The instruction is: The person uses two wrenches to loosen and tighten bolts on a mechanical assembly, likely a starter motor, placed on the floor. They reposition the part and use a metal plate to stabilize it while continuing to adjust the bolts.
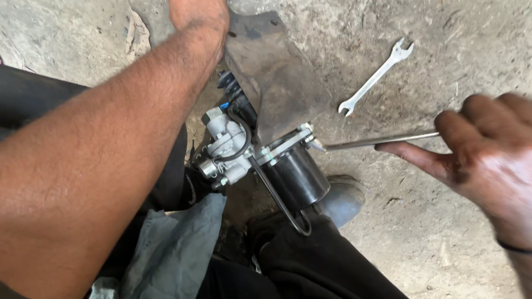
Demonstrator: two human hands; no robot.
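The left forearm led to the left hand [199, 16] pressing the metal bracket [277, 77] of the carburetor assembly [260, 152] on the floor, while the right hand [482, 149] pinched a long screwdriver [379, 140] at its fastener, probably needing steady turning.

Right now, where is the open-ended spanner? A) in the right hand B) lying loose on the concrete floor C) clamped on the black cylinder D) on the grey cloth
B: the spanner lies alone on the concrete floor, untouched, while the right hand holds a long thin metal tool whose tip meets the assembly beside the black cylinder.
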